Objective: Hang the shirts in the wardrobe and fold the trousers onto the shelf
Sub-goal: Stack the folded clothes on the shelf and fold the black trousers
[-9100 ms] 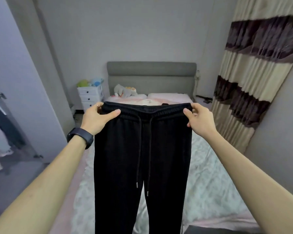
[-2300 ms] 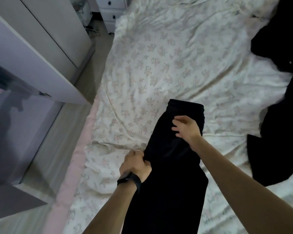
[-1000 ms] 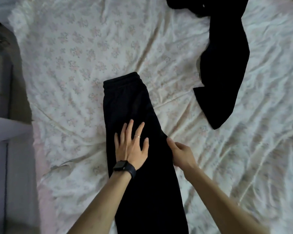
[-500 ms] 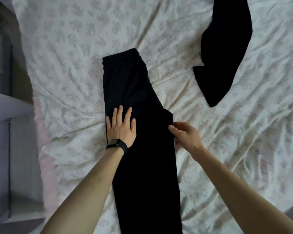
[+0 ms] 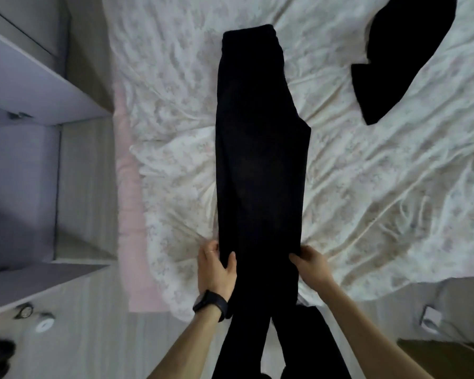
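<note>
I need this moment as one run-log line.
stage: folding trousers | left hand: grips left edge | right hand: grips right edge | trousers: flat lengthwise on bed, legs over its edge

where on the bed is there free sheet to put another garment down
The widest bare stretch of the crumpled white floral bedsheet lies right of the long black trousers, below the loose black garment. A narrower strip runs between the trousers and the bed's pink left edge. The near edge is crowded: left hand and right hand grip the trouser legs.
</note>
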